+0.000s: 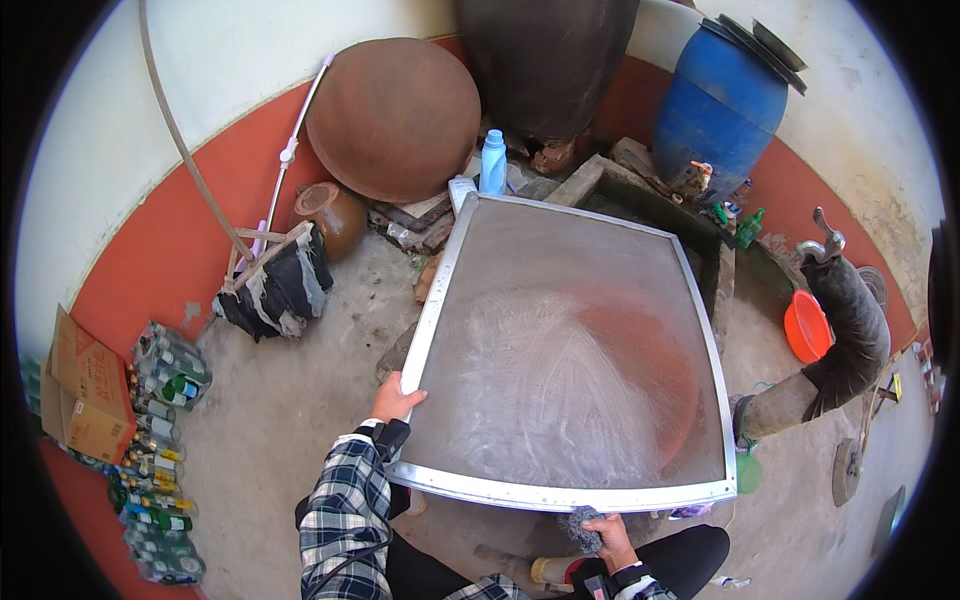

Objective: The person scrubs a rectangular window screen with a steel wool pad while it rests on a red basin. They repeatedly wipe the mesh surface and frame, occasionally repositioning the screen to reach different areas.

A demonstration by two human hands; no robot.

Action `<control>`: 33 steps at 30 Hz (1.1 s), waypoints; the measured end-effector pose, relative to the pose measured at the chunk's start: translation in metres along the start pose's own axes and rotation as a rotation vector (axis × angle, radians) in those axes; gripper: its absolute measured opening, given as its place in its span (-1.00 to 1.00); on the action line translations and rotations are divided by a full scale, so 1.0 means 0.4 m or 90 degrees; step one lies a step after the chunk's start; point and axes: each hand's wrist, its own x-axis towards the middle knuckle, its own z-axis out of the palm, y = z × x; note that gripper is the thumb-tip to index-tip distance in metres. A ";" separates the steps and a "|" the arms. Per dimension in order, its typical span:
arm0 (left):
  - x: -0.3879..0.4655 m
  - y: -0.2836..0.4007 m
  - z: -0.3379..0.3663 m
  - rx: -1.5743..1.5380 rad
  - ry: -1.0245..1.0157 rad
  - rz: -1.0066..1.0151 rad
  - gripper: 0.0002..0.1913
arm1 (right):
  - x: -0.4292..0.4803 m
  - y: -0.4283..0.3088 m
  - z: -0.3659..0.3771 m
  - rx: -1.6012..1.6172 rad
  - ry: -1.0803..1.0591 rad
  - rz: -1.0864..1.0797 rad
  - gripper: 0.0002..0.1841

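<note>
A window screen with a metal frame and grey mesh (525,360) lies in front of me, with pale streaks over its lower half. Through the mesh shows something round and red beneath. My left hand (397,399) grips the left side of the frame near its lower corner, thumb on top. Close to the frame's near edge, my right hand (613,541) holds a grey scouring pad (583,528); whether the pad touches the frame I cannot tell.
Beyond the screen stand a light blue bottle (493,163), a concrete trough (637,187) and a blue barrel (720,112). A mop (277,277), a brown clay jar (330,217), plastic bottles (161,480) and a cardboard box (90,390) are leftward. An orange basin (808,326) and hand pump (840,322) are rightward.
</note>
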 end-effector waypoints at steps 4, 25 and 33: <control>0.050 0.026 0.010 0.029 -0.059 0.013 -0.43 | -0.020 0.012 0.007 -0.005 -0.009 0.012 -0.47; -0.106 -0.029 0.169 0.146 0.331 -0.217 -0.50 | 0.135 0.229 0.118 -0.079 -0.135 0.279 -0.47; -0.344 -0.068 0.413 -0.256 -0.021 -0.573 -0.47 | 0.020 -0.156 -0.131 -0.022 0.233 -0.156 -0.52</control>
